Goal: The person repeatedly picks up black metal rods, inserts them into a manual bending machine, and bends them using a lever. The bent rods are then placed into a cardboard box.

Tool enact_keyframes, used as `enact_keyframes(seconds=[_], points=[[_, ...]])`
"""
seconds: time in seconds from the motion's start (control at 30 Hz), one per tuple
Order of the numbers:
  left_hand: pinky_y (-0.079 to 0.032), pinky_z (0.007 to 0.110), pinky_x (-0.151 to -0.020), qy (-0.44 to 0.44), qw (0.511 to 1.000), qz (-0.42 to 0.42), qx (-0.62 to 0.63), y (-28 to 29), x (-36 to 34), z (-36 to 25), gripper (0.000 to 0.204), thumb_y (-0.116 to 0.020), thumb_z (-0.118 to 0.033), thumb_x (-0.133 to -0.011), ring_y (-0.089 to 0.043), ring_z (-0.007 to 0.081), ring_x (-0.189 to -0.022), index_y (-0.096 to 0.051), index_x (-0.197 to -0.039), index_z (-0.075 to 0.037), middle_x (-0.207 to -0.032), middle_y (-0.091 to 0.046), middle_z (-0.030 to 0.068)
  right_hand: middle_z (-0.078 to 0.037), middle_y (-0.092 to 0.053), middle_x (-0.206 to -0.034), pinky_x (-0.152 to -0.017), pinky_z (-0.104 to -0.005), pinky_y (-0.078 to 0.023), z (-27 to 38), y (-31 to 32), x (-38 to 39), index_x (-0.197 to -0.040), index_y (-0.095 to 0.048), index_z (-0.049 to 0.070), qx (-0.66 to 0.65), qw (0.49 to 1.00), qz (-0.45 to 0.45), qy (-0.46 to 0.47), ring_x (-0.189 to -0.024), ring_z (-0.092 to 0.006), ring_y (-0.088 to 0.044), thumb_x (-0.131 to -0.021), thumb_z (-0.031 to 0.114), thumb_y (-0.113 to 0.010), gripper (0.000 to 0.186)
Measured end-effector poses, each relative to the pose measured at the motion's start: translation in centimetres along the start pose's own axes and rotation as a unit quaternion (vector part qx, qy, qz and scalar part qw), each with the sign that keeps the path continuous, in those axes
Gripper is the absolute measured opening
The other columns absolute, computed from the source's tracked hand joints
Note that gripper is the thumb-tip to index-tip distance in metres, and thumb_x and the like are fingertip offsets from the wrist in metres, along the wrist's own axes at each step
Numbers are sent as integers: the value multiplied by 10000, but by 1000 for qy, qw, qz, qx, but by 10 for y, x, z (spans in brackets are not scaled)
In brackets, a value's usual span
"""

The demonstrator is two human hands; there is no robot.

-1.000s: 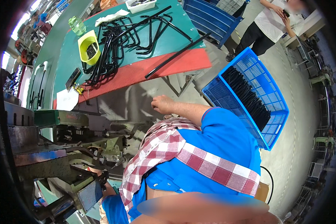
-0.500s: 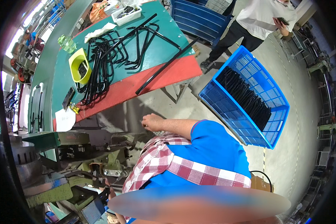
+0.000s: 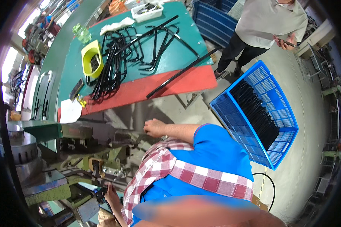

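My right hand (image 3: 154,128) is held out before my checked apron, beside the machine (image 3: 98,164). Its fingers are curled; the palm side is hidden, so anything inside cannot be made out. Low on the left, my left hand (image 3: 110,193) reaches against the machine, fingers bent at a small dark part (image 3: 100,193) that I cannot name. Beyond the right hand stands a green table with a red front strip (image 3: 130,87). Bent black metal tubes (image 3: 111,64) lie heaped on it, and a straight black rod (image 3: 182,73) crosses its right side.
A yellow bin (image 3: 86,60), a green bottle (image 3: 81,34), a phone (image 3: 76,89), a paper sheet (image 3: 71,111) and a white tray (image 3: 147,14) sit on the table. At right, a blue crate (image 3: 288,132) holds many black rods. Behind it stands a person (image 3: 267,26) holding a phone.
The view has turned, so the table and crate appear farther right. My left hand shows more fully beside the machine. My right hand keeps nearly the same pose.
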State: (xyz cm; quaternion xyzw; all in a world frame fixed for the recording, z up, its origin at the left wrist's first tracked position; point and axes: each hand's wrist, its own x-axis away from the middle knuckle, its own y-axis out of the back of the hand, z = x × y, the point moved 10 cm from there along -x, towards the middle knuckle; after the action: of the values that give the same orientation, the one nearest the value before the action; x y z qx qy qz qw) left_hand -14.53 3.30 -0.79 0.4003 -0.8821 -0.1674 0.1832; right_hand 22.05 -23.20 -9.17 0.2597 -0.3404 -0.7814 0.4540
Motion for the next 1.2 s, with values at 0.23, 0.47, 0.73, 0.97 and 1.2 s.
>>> enact_keyframes(seconds=[0.23,0.47,0.73,0.97,1.2], points=[[-428,211,-618,108,975,-89,173,-5,1,4,146,-638,-74,-864,-512,72,-704,-615,-1002,-34,-873,-583,-27,-115,-592,-960,-818,-449,-468,-11,13,-1,-913,-655,103,-9,999,26,-33,-977,-313,-577,-790,236,-623,184],[-487,256,-740,-226,914,-217,-260,-24,26,-65,97,-597,-19,-879,-608,182,-778,-618,-951,42,-899,-657,99,-108,-580,-921,-784,-432,-464,-27,37,-3,-866,-634,85,22,999,-48,-12,-922,-308,-577,-786,218,-634,155],[-485,264,-749,-177,933,-247,-190,-32,24,-52,118,-605,5,-881,-586,152,-820,-589,-989,50,-916,-618,73,-86,-571,-905,-821,-428,-458,-50,82,-11,-871,-638,96,33,995,-89,-23,-943,-289,-562,-770,194,-667,144],[-456,234,-719,-238,937,-243,-78,-29,12,-1,91,-640,-13,-866,-566,130,-802,-600,-924,44,-896,-627,76,-61,-576,-922,-772,-409,-438,-67,144,-7,-858,-627,110,74,980,-186,-9,-928,-264,-557,-747,178,-689,144],[-459,227,-696,-114,952,-264,-102,-33,17,-13,108,-634,-40,-875,-554,106,-775,-618,-942,44,-875,-605,53,-51,-556,-999,-833,-407,-406,-88,186,-1,-920,-626,120,158,953,-259,-21,-1011,-259,-512,-716,192,-725,238]])
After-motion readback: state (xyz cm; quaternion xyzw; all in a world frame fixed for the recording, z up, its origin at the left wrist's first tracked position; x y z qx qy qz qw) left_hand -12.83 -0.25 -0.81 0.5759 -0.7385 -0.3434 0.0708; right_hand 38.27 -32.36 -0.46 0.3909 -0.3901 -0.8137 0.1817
